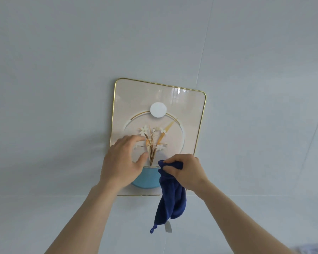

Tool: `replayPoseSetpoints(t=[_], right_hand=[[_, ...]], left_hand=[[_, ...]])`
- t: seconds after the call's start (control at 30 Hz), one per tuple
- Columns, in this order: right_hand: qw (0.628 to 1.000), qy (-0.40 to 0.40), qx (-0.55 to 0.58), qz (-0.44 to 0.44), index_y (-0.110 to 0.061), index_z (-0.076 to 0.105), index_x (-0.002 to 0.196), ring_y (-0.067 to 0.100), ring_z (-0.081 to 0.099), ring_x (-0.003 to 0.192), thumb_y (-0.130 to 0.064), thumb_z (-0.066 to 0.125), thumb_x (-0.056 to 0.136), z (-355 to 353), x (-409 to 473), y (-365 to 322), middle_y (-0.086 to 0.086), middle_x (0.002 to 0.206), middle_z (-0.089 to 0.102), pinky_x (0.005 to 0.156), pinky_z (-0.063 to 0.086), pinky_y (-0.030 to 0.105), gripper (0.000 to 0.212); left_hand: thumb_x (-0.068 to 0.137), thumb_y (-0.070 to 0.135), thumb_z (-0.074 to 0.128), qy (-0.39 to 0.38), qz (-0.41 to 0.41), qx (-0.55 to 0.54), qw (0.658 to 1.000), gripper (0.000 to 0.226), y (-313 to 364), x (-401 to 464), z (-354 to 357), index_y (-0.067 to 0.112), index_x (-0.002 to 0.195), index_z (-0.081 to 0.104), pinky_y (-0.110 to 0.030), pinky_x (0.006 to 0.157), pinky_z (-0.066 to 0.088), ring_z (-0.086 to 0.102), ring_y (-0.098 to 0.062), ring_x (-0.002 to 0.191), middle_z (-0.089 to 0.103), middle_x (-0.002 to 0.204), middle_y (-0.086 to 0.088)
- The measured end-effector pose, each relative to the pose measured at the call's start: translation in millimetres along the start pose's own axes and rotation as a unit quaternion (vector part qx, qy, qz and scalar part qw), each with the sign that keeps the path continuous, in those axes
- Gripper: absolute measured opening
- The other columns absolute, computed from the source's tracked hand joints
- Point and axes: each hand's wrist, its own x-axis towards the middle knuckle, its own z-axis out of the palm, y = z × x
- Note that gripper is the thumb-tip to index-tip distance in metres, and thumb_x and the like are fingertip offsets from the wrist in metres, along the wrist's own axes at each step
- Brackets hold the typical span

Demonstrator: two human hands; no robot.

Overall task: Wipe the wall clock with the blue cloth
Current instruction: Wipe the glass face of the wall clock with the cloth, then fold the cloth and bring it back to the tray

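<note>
The wall clock (182, 107) is a cream rectangular panel with a thin gold rim, a white disc near its top, gold and white flowers in a ring, and a light blue vase shape at the bottom. My left hand (121, 160) rests on its lower left face, fingers spread and empty. My right hand (185, 171) is at the clock's lower right, fingers closed on the bunched top of the dark blue cloth (171, 198). The rest of the cloth hangs down below the clock's bottom edge, with a small loop and a white tag at its end.
The clock hangs on a pale grey-white wall (62, 70) with thin panel seams running across and down it. Both forearms reach up from the bottom of the view.
</note>
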Motion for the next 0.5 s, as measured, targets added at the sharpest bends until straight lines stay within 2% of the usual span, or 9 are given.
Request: replayPoseSetpoints(t=[0.07, 0.13, 0.17, 0.2, 0.23, 0.27, 0.37, 0.43, 0.5], right_hand=[[0.996, -0.019, 0.076, 0.035, -0.024, 0.082, 0.093, 0.013, 0.075, 0.094, -0.018, 0.082, 0.086, -9.3, -10.8, 9.3, -0.006, 0.094, 0.081, 0.088, 0.060, 0.035, 0.009], [0.989, -0.034, 0.134, 0.055, -0.020, 0.081, 0.092, 0.018, 0.077, 0.091, -0.016, 0.083, 0.085, -19.4, -21.8, 15.3, -0.001, 0.093, 0.082, 0.086, 0.064, 0.044, 0.008], [0.985, -0.033, 0.156, 0.063, -0.016, 0.079, 0.092, 0.018, 0.078, 0.085, -0.015, 0.083, 0.085, -24.6, -26.7, 18.2, 0.002, 0.093, 0.082, 0.076, 0.065, 0.043, 0.008], [0.982, -0.027, 0.175, 0.071, -0.012, 0.076, 0.092, 0.015, 0.076, 0.074, -0.014, 0.083, 0.086, -30.2, -31.4, 21.1, 0.004, 0.090, 0.081, 0.059, 0.063, 0.035, 0.010], [0.978, -0.018, 0.189, 0.082, -0.009, 0.071, 0.090, 0.012, 0.070, 0.063, -0.014, 0.084, 0.086, -35.4, -35.6, 25.0, 0.004, 0.086, 0.079, 0.044, 0.051, 0.026, 0.015], [0.976, -0.010, 0.197, 0.096, -0.010, 0.065, 0.088, 0.012, 0.063, 0.056, -0.015, 0.084, 0.085, -40.5, -39.3, 30.1, 0.004, 0.081, 0.076, 0.037, 0.039, 0.020, 0.020], [0.969, -0.021, 0.204, 0.138, -0.014, 0.058, 0.090, 0.013, 0.052, 0.052, -0.026, 0.084, 0.086, -54.8, -49.6, 51.3, 0.000, 0.077, 0.074, 0.039, 0.027, 0.021, 0.029], [0.962, -0.047, 0.221, 0.155, -0.012, 0.062, 0.099, 0.012, 0.053, 0.052, -0.033, 0.082, 0.088, -64.4, -58.4, 67.2, 0.003, 0.083, 0.076, 0.042, 0.028, 0.023, 0.031], [0.949, -0.091, 0.258, 0.158, -0.012, 0.064, 0.107, 0.015, 0.059, 0.064, -0.036, 0.079, 0.091, -75.6, -69.9, 82.7, 0.009, 0.093, 0.077, 0.046, 0.033, 0.021, 0.032]], left_hand=[[0.089, 0.043, 0.071, -0.072, -0.009, -0.060, 0.996, 0.041, 12.9, -10.4, 10.3, 0.042, 0.128, 0.059, -0.032, 0.097, 0.050, 0.061, -0.001, 0.118, 0.065, 0.128, 0.025], [0.086, 0.044, 0.075, -0.150, -0.028, -0.127, 0.980, 0.044, 22.6, -18.4, 23.6, 0.043, 0.128, 0.061, -0.033, 0.102, 0.051, 0.061, 0.005, 0.117, 0.066, 0.125, 0.026], [0.086, 0.042, 0.077, -0.187, -0.038, -0.153, 0.970, 0.046, 27.3, -22.5, 30.6, 0.043, 0.129, 0.061, -0.034, 0.105, 0.051, 0.061, 0.005, 0.117, 0.067, 0.125, 0.024], [0.085, 0.040, 0.078, -0.219, -0.046, -0.165, 0.961, 0.047, 31.8, -26.5, 37.8, 0.045, 0.129, 0.061, -0.036, 0.105, 0.051, 0.062, 0.003, 0.116, 0.068, 0.124, 0.022], [0.085, 0.039, 0.078, -0.243, -0.053, -0.171, 0.953, 0.047, 36.0, -30.5, 45.3, 0.047, 0.129, 0.061, -0.039, 0.104, 0.053, 0.064, 0.001, 0.113, 0.070, 0.122, 0.020], [0.085, 0.036, 0.079, -0.257, -0.063, -0.178, 0.948, 0.047, 41.2, -34.5, 52.0, 0.048, 0.127, 0.060, -0.040, 0.102, 0.054, 0.066, -0.001, 0.110, 0.072, 0.119, 0.019], [0.086, 0.027, 0.079, -0.252, -0.097, -0.205, 0.941, 0.034, 57.0, -44.8, 72.9, 0.046, 0.111, 0.065, -0.045, 0.096, 0.058, 0.073, -0.005, 0.096, 0.078, 0.103, 0.014], [0.088, 0.028, 0.078, -0.236, -0.109, -0.197, 0.945, 0.021, 70.1, -50.8, 88.2, 0.042, 0.096, 0.065, -0.049, 0.091, 0.059, 0.075, -0.011, 0.087, 0.080, 0.091, 0.009], [0.090, 0.032, 0.074, -0.231, -0.118, -0.179, 0.949, 0.013, 83.8, -55.5, 102.9, 0.040, 0.090, 0.063, -0.048, 0.087, 0.058, 0.074, -0.014, 0.083, 0.078, 0.085, 0.008]])
